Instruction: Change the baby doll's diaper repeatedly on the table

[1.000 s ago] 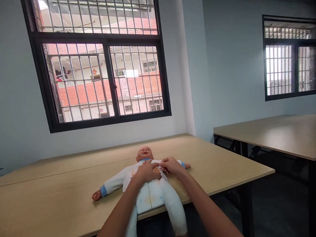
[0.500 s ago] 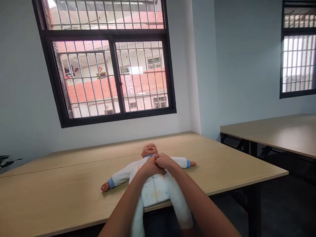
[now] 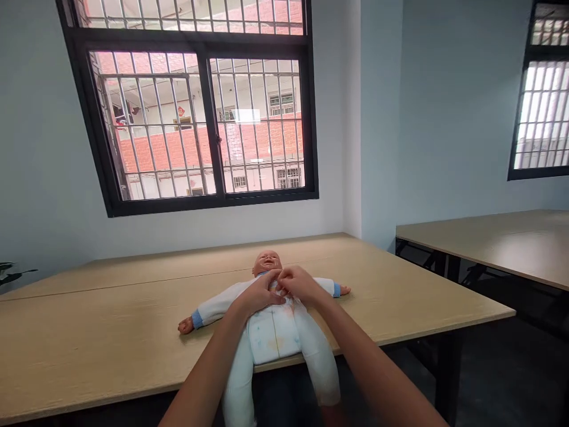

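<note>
A baby doll (image 3: 271, 329) in a white romper with blue cuffs lies on its back on the wooden table (image 3: 111, 338), arms spread, legs hanging over the near edge. Its head (image 3: 268, 261) points toward the window. My left hand (image 3: 259, 292) and my right hand (image 3: 297, 285) meet on the doll's upper chest just below the neck, fingers curled and pinching the front of the romper there. What exactly the fingertips grip is too small to make out.
A second wooden table (image 3: 498, 243) stands to the right across a gap of dark floor. A large barred window (image 3: 200, 107) fills the wall behind. A plant leaf (image 3: 11, 274) shows at the far left edge.
Both hands have crept up the doll's chest from mid-torso toward the neck, staying together on the romper front. The view has shifted slightly.
</note>
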{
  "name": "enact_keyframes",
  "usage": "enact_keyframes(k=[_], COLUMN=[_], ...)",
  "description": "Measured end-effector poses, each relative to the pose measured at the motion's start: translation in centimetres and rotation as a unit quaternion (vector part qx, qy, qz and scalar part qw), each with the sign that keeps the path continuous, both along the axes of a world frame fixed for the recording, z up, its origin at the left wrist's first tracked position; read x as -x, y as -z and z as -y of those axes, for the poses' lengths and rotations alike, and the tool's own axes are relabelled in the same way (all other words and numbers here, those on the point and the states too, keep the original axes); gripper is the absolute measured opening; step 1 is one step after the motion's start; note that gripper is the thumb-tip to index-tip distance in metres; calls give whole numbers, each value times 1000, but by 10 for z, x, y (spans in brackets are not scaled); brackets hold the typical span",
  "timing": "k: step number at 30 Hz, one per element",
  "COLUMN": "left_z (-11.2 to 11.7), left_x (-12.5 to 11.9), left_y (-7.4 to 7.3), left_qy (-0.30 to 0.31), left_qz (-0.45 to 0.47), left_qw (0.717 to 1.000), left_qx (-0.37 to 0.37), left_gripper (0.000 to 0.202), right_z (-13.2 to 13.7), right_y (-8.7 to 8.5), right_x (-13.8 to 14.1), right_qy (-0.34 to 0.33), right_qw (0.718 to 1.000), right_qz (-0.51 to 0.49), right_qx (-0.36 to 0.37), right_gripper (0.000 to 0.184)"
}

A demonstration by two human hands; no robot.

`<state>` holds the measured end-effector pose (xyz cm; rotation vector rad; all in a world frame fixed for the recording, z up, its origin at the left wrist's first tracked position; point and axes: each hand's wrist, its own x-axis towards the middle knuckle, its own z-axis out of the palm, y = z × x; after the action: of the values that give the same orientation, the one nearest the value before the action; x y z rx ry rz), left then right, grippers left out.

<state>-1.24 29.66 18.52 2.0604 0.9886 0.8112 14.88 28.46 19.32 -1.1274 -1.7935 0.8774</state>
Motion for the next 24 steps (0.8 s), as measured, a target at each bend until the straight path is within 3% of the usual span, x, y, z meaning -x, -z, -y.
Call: enact_keyframes(k=[5,8,10,13,17,21,24], left_z=[3,14,28,59,94,101,95], left_x=[-5,0,9,23,33,32,26], left_y=[-4,-13,-13,5,45,65,73], left_qy=[6,-53,-128,-254,-335,-330,-338], left_qz=[51,82,115,148,82,4,-59], left_qw=[999,995,983,949,930,929,921], left_qx=[-9,-36,-69,-109,-129,-166,-187], left_gripper=[66,55,41,26,33,36,43], right_z=[-2,2,6,9,8,2,-6], right_y=[7,-2,-7,-6,-3,-10,-15], right_x=[14,2,-5,-1,24,54,74], right_qy=[-32,-58,-52,-27,-33,-101,-106], right_qw=[997,995,995,996,993,991,985], right_qz=[57,61,51,10,-26,19,97], right_qx=[-48,-53,-61,-86,-107,-89,-98], right_gripper=[21,27,29,26,21,18,17])
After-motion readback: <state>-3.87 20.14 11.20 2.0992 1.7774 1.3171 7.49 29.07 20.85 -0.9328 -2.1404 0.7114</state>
